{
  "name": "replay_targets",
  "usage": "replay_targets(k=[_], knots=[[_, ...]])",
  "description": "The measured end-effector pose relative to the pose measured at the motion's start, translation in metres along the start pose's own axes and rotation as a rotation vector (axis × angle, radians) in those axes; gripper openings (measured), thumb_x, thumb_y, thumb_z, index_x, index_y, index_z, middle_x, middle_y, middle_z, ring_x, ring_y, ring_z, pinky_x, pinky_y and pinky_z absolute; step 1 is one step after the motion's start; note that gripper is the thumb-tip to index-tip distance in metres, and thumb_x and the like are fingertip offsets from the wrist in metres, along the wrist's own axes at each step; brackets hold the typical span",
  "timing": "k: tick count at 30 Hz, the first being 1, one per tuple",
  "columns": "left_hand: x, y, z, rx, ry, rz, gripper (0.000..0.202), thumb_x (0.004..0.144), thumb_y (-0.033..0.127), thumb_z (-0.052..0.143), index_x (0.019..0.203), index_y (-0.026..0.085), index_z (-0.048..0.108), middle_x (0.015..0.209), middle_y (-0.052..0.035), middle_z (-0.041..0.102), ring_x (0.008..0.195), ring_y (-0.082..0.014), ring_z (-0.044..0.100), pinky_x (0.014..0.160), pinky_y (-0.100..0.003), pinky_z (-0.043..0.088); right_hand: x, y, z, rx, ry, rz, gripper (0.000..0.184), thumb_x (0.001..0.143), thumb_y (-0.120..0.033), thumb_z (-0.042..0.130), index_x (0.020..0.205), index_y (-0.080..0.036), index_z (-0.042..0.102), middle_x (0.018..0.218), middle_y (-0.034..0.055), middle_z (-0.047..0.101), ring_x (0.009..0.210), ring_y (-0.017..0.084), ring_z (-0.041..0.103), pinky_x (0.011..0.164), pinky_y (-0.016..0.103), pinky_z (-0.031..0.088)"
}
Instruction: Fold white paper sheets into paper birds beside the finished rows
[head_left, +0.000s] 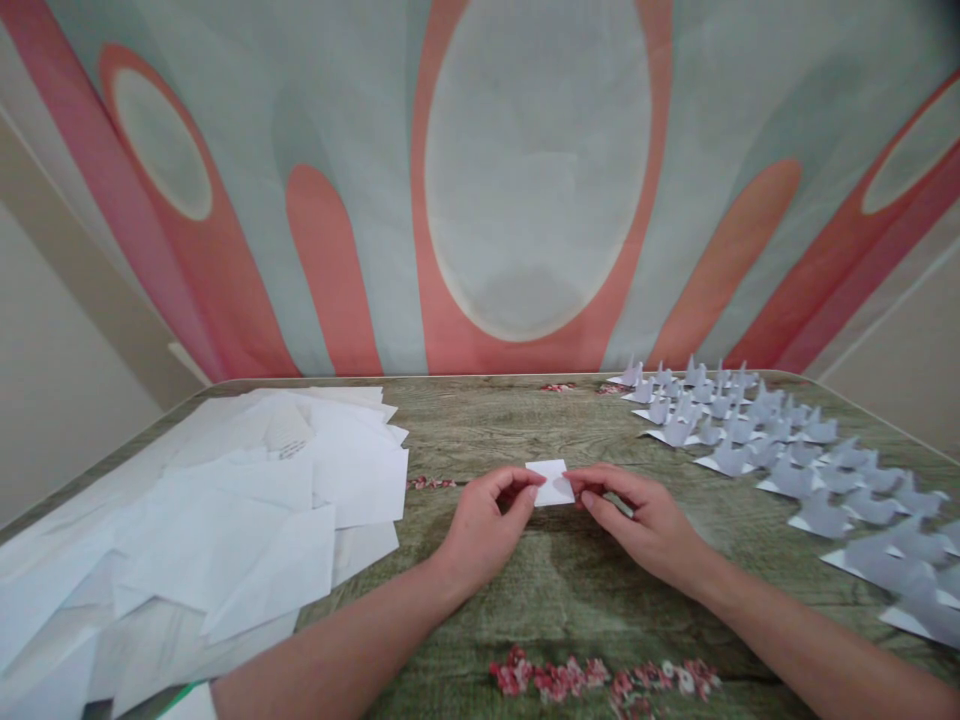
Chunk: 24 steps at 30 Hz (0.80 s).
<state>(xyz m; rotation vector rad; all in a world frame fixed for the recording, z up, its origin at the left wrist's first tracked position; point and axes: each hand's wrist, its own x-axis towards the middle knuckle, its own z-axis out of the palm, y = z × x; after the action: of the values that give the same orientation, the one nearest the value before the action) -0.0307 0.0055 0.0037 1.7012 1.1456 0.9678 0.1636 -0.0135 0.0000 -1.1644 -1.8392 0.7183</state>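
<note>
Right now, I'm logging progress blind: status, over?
Left hand and right hand both pinching paper. Sheets piled left, folded figures in rows right, both apart from hands.

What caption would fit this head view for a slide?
Left hand and right hand pinch a small white paper at a table, between loose sheets and folded paper figures.
</note>
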Motion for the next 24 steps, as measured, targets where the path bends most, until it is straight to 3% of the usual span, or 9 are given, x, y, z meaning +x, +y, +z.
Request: replay_targets(k=[5,13,24], knots=[[0.0001,-0.0054,0.0009,-0.005,-0.02,-0.005,0.018,0.081,0.024,0.051,0.091,0.017,0.065,0.085,-0.0019,0.068,0.076,-0.0148,0.06,0.07,-0.025,0.046,0.0015,0.002,0.0014,0.036,-0.006,0.041,0.024,0.082,-0.028,0.052,0.101,-0.024,0.066,0.089,0.0042,0.065,0.081,0.018,0.058,0.075,0.031,0.046],[0.0008,-0.008,0.0021,-0.039,-0.036,-0.002,0.019,0.082,0.026,0.051,0.093,0.017,0.065,0.088,-0.0028,0.068,0.08,-0.0156,0.06,0.074,-0.025,0.046,0.0007,0.0035,0.0037,0.119,-0.005,0.117,0.022,0.081,-0.028,0.054,0.099,-0.022,0.067,0.087,0.0034,0.064,0.078,0.017,0.058,0.069,0.028,0.046],[0.0012,-0.0067,0.0017,-0.024,-0.033,-0.014,0.02,0.082,0.025,0.052,0.095,0.017,0.064,0.09,-0.0028,0.068,0.081,-0.0158,0.061,0.074,-0.026,0.046,0.0014,0.0096,0.0062,0.342,-0.031,0.309,0.027,0.077,-0.036,0.059,0.097,-0.019,0.065,0.087,0.0027,0.067,0.075,0.015,0.059,0.068,0.028,0.047]])
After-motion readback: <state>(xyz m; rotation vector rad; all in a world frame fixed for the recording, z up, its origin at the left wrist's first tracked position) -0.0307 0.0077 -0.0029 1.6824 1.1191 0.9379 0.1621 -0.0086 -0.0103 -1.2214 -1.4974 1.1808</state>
